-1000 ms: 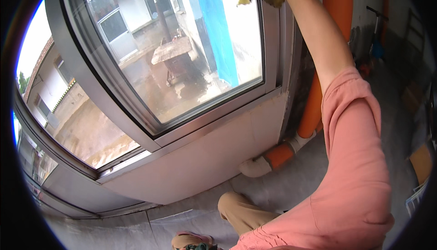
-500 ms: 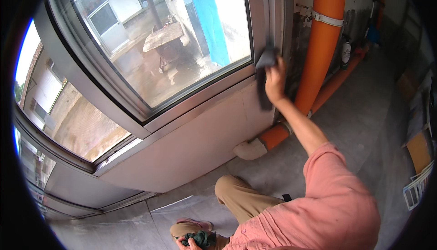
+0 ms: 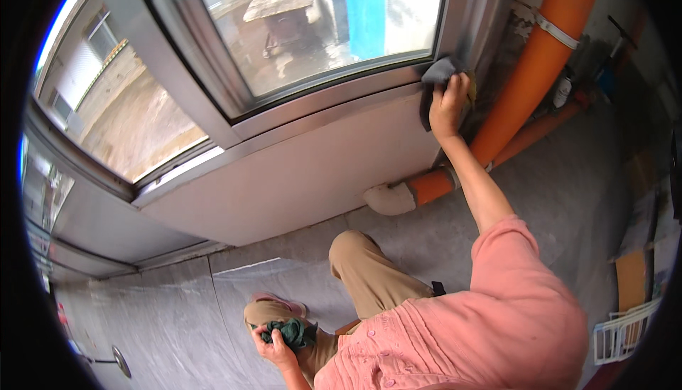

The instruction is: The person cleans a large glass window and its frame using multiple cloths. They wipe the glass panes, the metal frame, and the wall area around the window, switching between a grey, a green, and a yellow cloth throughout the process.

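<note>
My right hand (image 3: 449,109) is stretched out to the window's lower right corner, closed on a dark grey cloth (image 3: 442,70). The cloth lies against the metal window frame (image 3: 334,102), and part of it hangs down below my fingers. Low at the front, near my bent knee, my left hand (image 3: 273,347) is closed around a bunched dark green cloth (image 3: 293,333). Behind the glass (image 3: 398,13) a yard shows, with a wooden-topped stand (image 3: 279,3) and a blue strip on a wall.
A thick orange pipe (image 3: 533,70) rises right of the window; a lower orange pipe with a whitish elbow (image 3: 389,199) runs along the wall's foot. A spray bottle (image 3: 562,91) stands behind the pipes. At right are cardboard (image 3: 631,280) and a white wire rack (image 3: 625,333).
My right hand and the grey cloth have moved slightly down the frame to its lower corner. The view has shifted, and my left hand with the green cloth shows more fully.
</note>
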{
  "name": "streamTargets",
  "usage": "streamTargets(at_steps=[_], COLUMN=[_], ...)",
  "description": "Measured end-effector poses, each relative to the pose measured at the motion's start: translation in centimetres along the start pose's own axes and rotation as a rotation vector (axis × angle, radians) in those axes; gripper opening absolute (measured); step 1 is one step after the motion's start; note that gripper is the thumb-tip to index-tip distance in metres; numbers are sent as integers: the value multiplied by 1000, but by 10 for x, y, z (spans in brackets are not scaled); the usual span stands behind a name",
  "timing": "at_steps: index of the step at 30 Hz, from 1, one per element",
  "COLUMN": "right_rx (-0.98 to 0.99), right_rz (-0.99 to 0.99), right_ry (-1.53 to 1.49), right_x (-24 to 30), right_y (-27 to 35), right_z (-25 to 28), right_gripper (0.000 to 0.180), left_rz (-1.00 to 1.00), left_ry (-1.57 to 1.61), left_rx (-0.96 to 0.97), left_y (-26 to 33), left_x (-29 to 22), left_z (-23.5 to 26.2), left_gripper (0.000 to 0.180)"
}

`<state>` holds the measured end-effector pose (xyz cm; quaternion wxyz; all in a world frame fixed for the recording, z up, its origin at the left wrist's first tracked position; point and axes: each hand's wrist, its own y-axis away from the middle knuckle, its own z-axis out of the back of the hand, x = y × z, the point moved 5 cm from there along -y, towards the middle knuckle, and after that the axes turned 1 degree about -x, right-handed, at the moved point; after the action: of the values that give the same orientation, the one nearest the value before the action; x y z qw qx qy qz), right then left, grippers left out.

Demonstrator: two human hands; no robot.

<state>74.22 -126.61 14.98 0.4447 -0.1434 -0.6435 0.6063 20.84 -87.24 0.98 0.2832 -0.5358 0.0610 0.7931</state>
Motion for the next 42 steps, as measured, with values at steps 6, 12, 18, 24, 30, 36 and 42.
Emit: streamTargets(at_steps=[6, 12, 18, 24, 30, 36, 42], right_rx=[151, 499, 708, 604, 115, -218, -122], right_rz=[202, 476, 647, 605, 122, -249, -215], right_ry=[-55, -339, -446, 60, 103, 9, -194], right_x=[146, 275, 366, 230, 52, 60, 1], right_y=[29, 71, 94, 89, 39, 90, 99], right_z=[-45, -91, -125, -85, -17, -54, -34], right_gripper=[37, 37, 36, 28, 32, 39, 37], left_rz=[-7, 20, 22, 73, 90, 80, 88], left_ry=[-8, 19, 101, 218, 209, 164, 48], left_rx=[-67, -95, -109, -137, -157, -128, -151], left_y=[6, 9, 9, 23, 24, 19, 25], left_x=[-5, -2, 0, 29, 47, 46, 38], left_z=[7, 11, 21, 44, 58, 55, 54], left_gripper=[15, 14, 15, 16, 17, 18, 23])
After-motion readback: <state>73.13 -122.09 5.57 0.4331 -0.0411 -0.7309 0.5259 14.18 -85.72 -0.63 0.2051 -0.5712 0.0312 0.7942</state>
